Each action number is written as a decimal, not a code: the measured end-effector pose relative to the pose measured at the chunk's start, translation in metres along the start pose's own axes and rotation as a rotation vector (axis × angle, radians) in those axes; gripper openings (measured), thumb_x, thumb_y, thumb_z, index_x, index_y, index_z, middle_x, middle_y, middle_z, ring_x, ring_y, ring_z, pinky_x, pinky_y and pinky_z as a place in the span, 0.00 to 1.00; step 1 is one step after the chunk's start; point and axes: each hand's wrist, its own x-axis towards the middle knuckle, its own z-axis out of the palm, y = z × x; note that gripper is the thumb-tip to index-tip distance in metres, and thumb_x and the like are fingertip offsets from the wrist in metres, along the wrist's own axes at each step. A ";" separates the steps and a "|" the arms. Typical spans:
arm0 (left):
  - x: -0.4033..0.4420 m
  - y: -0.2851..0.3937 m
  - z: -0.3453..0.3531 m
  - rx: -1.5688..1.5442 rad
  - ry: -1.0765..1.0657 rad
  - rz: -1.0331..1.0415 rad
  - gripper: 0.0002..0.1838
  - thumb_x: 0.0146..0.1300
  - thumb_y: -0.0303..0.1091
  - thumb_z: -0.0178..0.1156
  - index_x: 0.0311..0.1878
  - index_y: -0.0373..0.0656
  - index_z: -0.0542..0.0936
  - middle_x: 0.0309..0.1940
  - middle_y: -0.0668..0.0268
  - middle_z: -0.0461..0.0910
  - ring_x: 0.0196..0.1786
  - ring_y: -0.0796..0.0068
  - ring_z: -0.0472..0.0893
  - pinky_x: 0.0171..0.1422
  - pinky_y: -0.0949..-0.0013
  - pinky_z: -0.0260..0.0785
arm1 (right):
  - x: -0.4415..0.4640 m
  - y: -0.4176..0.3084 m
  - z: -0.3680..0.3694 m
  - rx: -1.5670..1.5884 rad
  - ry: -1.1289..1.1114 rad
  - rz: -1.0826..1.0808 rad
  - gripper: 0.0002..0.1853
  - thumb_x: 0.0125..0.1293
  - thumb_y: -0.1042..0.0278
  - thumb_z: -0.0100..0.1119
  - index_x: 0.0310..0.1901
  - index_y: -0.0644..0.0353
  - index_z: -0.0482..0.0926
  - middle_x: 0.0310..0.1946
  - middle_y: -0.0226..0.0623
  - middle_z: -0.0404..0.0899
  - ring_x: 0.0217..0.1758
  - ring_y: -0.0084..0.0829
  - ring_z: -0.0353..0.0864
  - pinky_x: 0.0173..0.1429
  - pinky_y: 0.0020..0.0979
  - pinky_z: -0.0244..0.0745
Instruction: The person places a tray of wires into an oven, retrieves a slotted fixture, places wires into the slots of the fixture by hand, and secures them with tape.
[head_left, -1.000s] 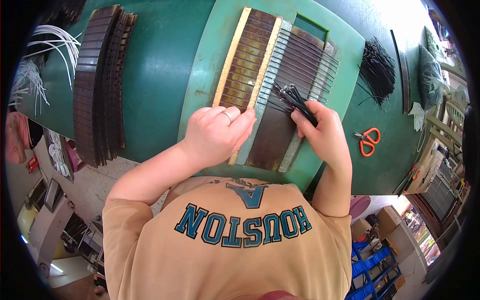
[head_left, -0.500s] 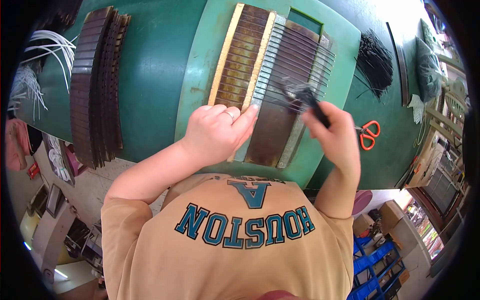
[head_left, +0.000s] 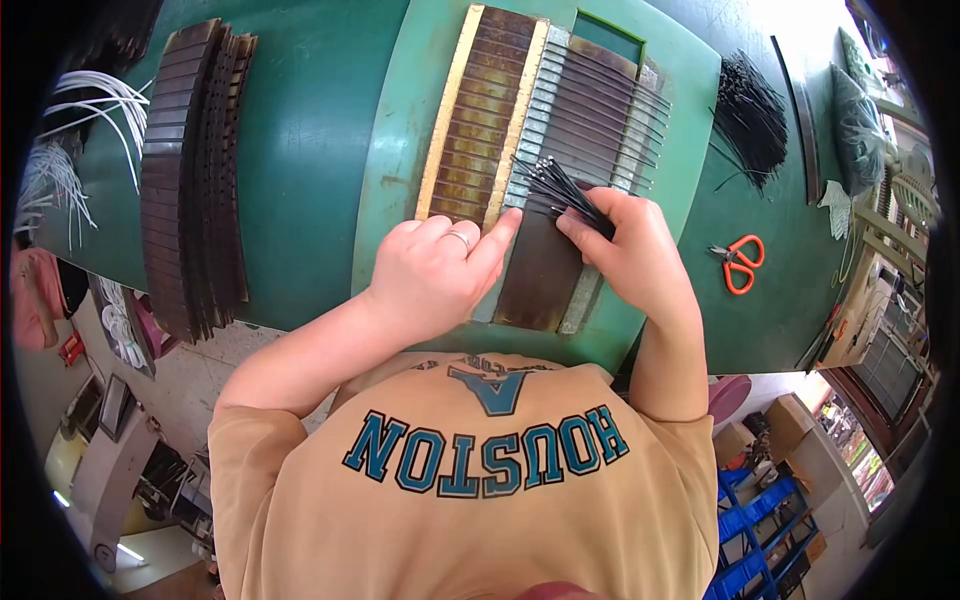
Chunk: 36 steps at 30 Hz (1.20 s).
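Note:
My right hand point(head_left: 635, 240) is closed round a bundle of thin black cables point(head_left: 563, 185) with small shiny tips, which point up and left over the dark middle of a fixture. My left hand point(head_left: 432, 268) is curled at the near end of a brown slotted plate point(head_left: 465, 160) with yellow edges. Its index finger presses on the light metal strip point(head_left: 532, 130) beside that plate; the thumb and anything under the fingers are hidden. Several black cables point(head_left: 600, 85) lie in a row across the fixture, from the strip to a second metal bar point(head_left: 640, 130).
Orange-handled snips point(head_left: 740, 264) lie to the right on the green table point(head_left: 310, 150). Beyond them is a pile of black cables point(head_left: 748, 120). Curved dark slotted plates point(head_left: 185, 180) stand stacked at left, near white cables point(head_left: 105, 90). A person in pink point(head_left: 35, 295) is at far left.
My right hand has moved slightly left and down with the cable bundle, whose tips are now sharper and fanned by the metal strip. My left hand has stayed nearly in place.

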 end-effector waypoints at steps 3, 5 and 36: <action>-0.003 -0.001 0.001 0.001 -0.009 0.009 0.23 0.48 0.30 0.66 0.51 0.46 0.84 0.17 0.74 0.63 0.20 0.77 0.67 0.23 0.72 0.60 | 0.000 -0.002 -0.002 -0.013 -0.004 0.008 0.09 0.61 0.70 0.64 0.35 0.69 0.79 0.16 0.31 0.73 0.19 0.18 0.68 0.24 0.25 0.65; -0.002 -0.001 0.000 0.013 -0.010 0.005 0.23 0.48 0.30 0.66 0.51 0.46 0.84 0.17 0.74 0.63 0.20 0.77 0.67 0.23 0.72 0.60 | -0.001 -0.005 -0.002 0.018 -0.009 0.032 0.09 0.61 0.70 0.64 0.34 0.69 0.79 0.16 0.31 0.73 0.19 0.18 0.68 0.24 0.25 0.65; 0.020 0.019 -0.038 -1.576 -0.335 -0.953 0.09 0.65 0.30 0.62 0.42 0.34 0.82 0.31 0.61 0.84 0.28 0.78 0.83 0.29 0.75 0.74 | -0.047 -0.003 0.016 0.109 0.208 -0.390 0.06 0.61 0.75 0.63 0.36 0.68 0.76 0.20 0.31 0.73 0.21 0.20 0.66 0.27 0.23 0.63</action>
